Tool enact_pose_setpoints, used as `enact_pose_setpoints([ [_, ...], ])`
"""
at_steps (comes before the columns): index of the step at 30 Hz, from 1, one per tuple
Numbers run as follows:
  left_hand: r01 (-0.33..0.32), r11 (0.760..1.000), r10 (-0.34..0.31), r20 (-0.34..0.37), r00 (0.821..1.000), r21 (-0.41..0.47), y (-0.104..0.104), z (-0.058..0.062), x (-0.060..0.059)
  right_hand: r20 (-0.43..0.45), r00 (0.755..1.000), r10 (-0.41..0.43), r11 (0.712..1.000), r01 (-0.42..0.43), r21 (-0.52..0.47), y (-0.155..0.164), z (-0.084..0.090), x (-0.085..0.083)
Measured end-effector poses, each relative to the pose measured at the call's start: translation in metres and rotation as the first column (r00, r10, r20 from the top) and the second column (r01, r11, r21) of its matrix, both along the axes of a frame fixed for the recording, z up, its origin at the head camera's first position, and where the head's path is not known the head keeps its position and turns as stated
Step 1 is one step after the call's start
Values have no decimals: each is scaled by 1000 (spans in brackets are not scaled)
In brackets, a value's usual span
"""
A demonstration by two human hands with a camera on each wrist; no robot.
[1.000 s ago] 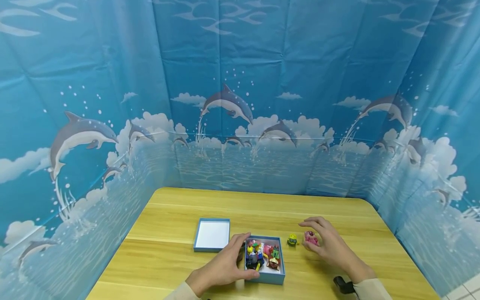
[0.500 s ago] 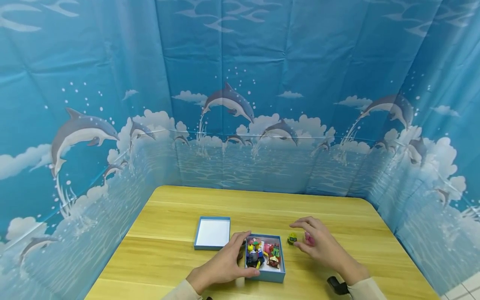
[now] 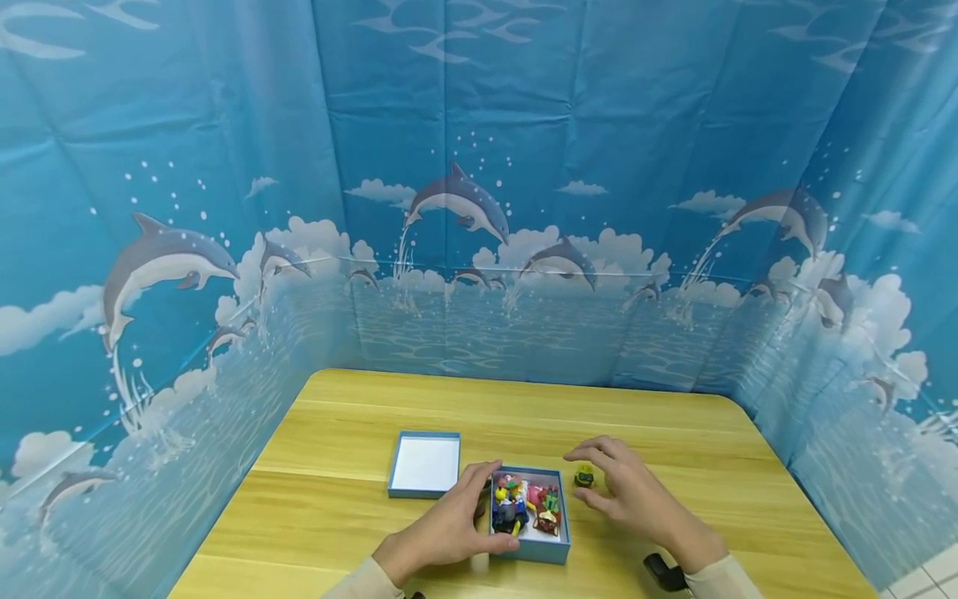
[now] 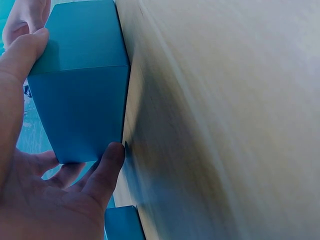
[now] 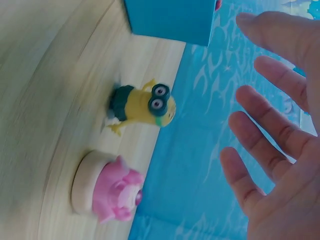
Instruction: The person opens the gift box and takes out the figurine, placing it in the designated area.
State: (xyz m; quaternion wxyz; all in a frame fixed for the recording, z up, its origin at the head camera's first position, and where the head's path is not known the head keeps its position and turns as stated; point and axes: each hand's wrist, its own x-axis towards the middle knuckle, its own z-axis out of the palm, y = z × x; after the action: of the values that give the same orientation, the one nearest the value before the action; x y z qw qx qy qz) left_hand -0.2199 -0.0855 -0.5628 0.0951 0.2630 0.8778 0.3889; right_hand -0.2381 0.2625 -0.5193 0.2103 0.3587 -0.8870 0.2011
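A small blue box [image 3: 555, 551] full of little toy figures sits near the table's front edge. My left hand [image 3: 490, 507] grips its left side, thumb on the far wall and fingers at the near corner; in the left wrist view the box [image 4: 82, 90] fills the gap between thumb and finger. My right hand [image 3: 599, 480] hovers open just right of the box, fingers spread over a yellow goggle-eyed figure [image 3: 584, 476]. From the right wrist, that figure [image 5: 142, 106] and a pink figure on a round base [image 5: 107, 192] stand on the wood, untouched. In the head view my hand hides the pink figure.
An empty blue tray with a white inside [image 3: 424, 464] lies left of the toy box. The wooden table [image 3: 359, 416] is walled on three sides by a blue dolphin-print backdrop [image 3: 479, 249]. A black strap device [image 3: 662, 572] sits on my right wrist.
My right hand has slid left, from around the pink figure to over the yellow one, and now covers the pink figure in the head view. The left hand has stayed on the box.
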Motion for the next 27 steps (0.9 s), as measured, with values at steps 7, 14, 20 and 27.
enact_pose_setpoints([
  [7, 1, 1000, -1, -10, 1000, 0, 1, 3, 0, 46, 998, 47, 999, -48, 15, -10, 2, 2],
  [14, -3, 1000, 3, -4, 1000, -3, 1, 2, 1, 132, 989, 65, 994, -76, 77, -17, 3, 5],
  [20, -5, 1000, 5, -5, 1000, 2, 1, 1, 3, 223, 973, 66, 989, -94, 117, -22, 5, 6],
  [27, 3, 1000, -3, -18, 1000, 2, 1, 0, 1, 287, 956, 55, 987, -96, 130, -25, 6, 5],
])
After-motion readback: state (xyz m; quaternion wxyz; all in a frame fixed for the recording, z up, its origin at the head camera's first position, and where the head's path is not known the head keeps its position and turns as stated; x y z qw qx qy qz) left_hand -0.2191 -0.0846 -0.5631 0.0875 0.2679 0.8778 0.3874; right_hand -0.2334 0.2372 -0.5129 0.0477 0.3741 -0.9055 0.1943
